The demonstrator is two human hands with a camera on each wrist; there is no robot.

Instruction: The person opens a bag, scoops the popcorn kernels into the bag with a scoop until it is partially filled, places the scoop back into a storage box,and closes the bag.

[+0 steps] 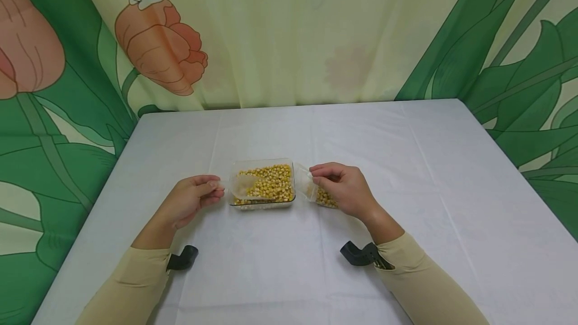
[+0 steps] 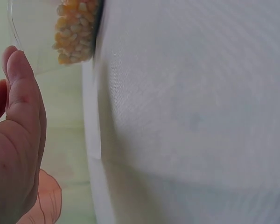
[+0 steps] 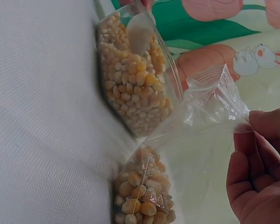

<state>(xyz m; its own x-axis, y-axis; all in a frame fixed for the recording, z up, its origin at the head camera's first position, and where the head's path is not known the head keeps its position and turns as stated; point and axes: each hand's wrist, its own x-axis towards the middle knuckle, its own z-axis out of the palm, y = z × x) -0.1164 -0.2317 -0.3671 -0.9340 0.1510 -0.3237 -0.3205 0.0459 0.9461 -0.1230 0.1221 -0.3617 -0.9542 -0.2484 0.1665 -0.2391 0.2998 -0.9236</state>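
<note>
A clear rectangular container (image 1: 292,177) of yellow corn kernels (image 1: 276,182) stands mid-table. Over the kernels, at the container's left side, lies a translucent scoop (image 1: 246,184). My left hand (image 1: 191,199) pinches the scoop's handle end between thumb and fingers, just left of the container. To the right, a clear zip bag (image 3: 205,107) sits close beside the container with kernels (image 3: 144,191) in its bottom. My right hand (image 1: 345,189) pinches the bag's upper edge between thumb and index finger, and the bag's mouth spreads toward the container. In the head view, this hand hides part of the bag.
A white cloth (image 1: 271,275) covers the table. Behind it hangs a curtain (image 1: 289,39) printed with plants and a rabbit. Black wrist devices (image 1: 182,258) stick out from both sleeves above the cloth.
</note>
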